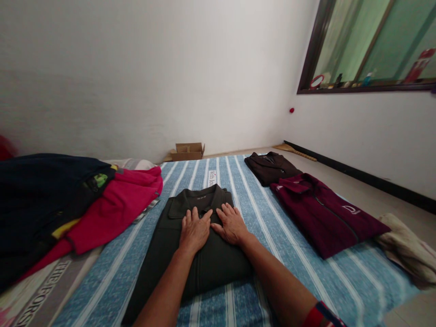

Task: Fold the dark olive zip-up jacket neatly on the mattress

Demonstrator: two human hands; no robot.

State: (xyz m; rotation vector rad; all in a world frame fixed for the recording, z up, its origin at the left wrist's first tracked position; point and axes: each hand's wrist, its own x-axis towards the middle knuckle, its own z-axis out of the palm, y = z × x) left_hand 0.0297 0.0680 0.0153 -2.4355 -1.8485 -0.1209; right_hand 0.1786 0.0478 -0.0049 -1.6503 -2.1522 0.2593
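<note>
A dark green collared jacket (218, 268) lies folded on the blue striped bed sheet (282, 240), its collar pointing away from me. My left hand (195, 230) rests flat on the jacket's front just below the collar, fingers spread. Beside it, my right hand (230, 223) also presses down on the cloth near the collar, palm down with the fingers stretched out. The two thumbs come close to each other over the front closure. Neither hand grips anything.
On the right lie a folded maroon jacket (327, 213) and a folded dark brown garment (270, 168). A heap of clothes, a navy garment (44, 200) and a pink one (116, 209), covers the left. A cardboard box (187, 152) stands beyond the bed by the wall.
</note>
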